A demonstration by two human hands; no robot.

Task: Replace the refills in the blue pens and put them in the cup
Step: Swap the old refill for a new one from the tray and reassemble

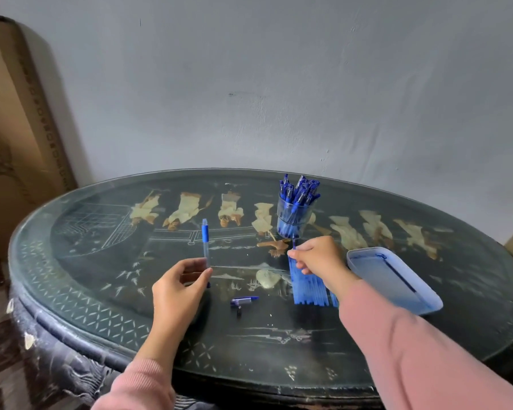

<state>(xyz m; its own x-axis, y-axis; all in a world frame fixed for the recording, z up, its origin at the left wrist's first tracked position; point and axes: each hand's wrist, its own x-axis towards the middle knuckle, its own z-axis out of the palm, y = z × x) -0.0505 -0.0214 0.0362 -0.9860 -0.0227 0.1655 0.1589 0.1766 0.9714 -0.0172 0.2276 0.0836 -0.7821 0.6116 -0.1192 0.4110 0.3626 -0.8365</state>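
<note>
The clear cup (294, 216) stands toward the far side of the lacquered round table (101, 294), packed with blue pens (299, 189) standing on end.

Well to the left of the cup and nearer to me, my left hand (179, 287) grips an opened pen barrel (205, 247). My thumb and curled fingers hold its lower clear part, and it stands nearly upright with the blue rubber grip at the top.

Just in front of the cup, my right hand (317, 257) pinches one thin blue refill (293, 243) between thumb and forefinger, its tip pointing up toward the cup's base. My other fingers curl over the row of blue refills (308, 288), which lies flat on the table on my side of the cup.

To the right of the cup and nearer to me sits a pale blue plastic tray (367, 267) with a single used refill (400, 272) lying in it.

Between my hands, well in front of the cup, lie the pen's blue clip end (245, 300) and a small dark piece (239, 313).

Any print on the pens is too small to read.
</note>
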